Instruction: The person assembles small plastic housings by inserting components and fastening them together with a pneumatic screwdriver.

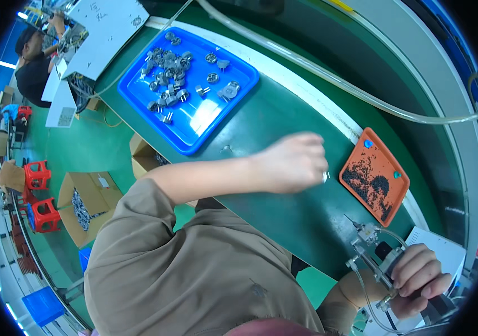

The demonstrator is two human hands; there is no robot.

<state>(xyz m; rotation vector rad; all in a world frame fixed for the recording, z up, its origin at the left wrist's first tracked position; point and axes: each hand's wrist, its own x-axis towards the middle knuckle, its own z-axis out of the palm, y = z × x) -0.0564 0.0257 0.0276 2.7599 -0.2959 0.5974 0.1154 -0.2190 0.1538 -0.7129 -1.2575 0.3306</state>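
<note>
My left hand (296,163) is closed over the green bench, slightly smeared by motion. A small shiny whitish piece (326,177) shows at its fingertips; its kind I cannot make out. At the lower right, the fingers of my right hand (421,275) curl round a metal air tool (374,263) with a thin needle tip and clear hoses. Just beyond the tool lies an orange tray (367,147) strewn with tiny black pieces (381,183). To the left of my left hand stands a blue tray (244,73) with several round grey plug parts (169,75), some with metal pins.
A clear hose (328,84) arches along the bench's far side. A white box (441,246) stands behind my right hand. Beside the bench are an open carton (101,193) of grey parts and red stools (43,215). A person (31,67) sits at the upper left.
</note>
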